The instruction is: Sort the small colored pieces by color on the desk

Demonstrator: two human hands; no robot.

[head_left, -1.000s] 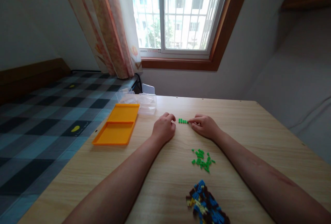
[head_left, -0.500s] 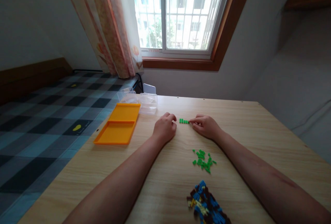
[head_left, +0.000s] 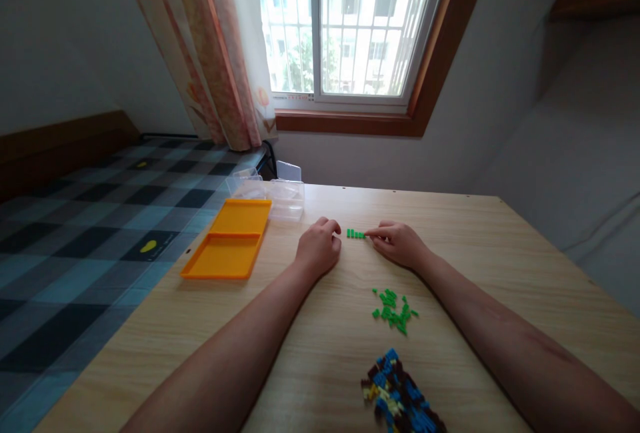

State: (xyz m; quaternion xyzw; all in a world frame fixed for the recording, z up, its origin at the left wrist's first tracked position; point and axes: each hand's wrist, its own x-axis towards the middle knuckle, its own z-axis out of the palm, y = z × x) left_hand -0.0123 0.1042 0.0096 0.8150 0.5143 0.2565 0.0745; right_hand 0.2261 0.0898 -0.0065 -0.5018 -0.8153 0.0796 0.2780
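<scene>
A short row of joined green bricks lies on the wooden table between my two hands. My right hand rests on the table with its fingers curled, the fingertips touching the row's right end. My left hand lies just left of the row as a loose fist, apart from the bricks. Nearer to me sits a loose heap of green bricks. At the table's near edge is a heap of blue, brown and yellow bricks.
An orange two-part tray lies at the table's left side, with a clear plastic box behind it. A bed with a checked cover stands to the left. A window and curtain are behind the table.
Only the view has shifted slightly. Both hands and the green row stay where they were.
</scene>
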